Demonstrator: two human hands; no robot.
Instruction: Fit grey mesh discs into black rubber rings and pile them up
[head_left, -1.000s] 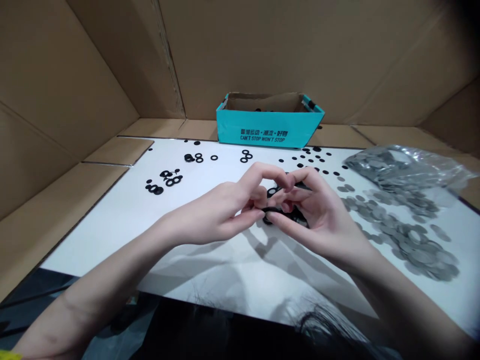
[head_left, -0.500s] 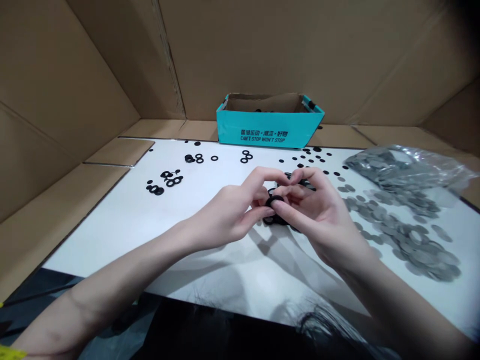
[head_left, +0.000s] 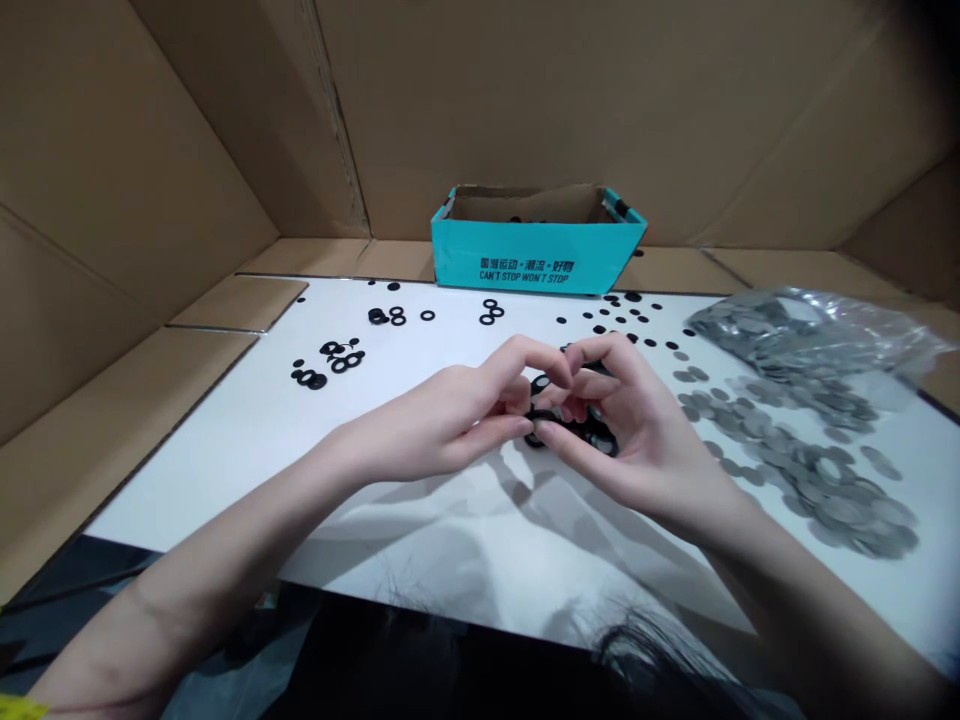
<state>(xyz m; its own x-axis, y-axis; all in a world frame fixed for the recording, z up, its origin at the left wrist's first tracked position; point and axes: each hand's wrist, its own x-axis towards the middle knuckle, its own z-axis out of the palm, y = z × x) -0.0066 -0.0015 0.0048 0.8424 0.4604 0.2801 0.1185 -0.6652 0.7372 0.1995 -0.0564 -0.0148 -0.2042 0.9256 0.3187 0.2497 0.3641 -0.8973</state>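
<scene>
My left hand [head_left: 484,405] and my right hand [head_left: 630,425] meet over the middle of the white table [head_left: 420,540]. Between the thumbs and curled fingers of both hands is a small black ring [head_left: 541,413], seen nearly edge-on and partly covered by the fingertips. Behind and beneath the hands lies a pile of black rings [head_left: 604,440], mostly hidden by the fingers. Whether any other piece sits inside the pinch cannot be seen.
A turquoise box [head_left: 525,255] with black pieces inside stands at the back. Black rings [head_left: 345,358] lie in groups at left, and small black discs [head_left: 616,316] are scattered behind the hands. Grey translucent discs [head_left: 840,490] spread at right beside a clear plastic bag [head_left: 817,330]. Cardboard walls surround the table.
Both hands have shifted slightly left and keep the black ring between them. The ring now shows lower and flatter among the fingertips.
</scene>
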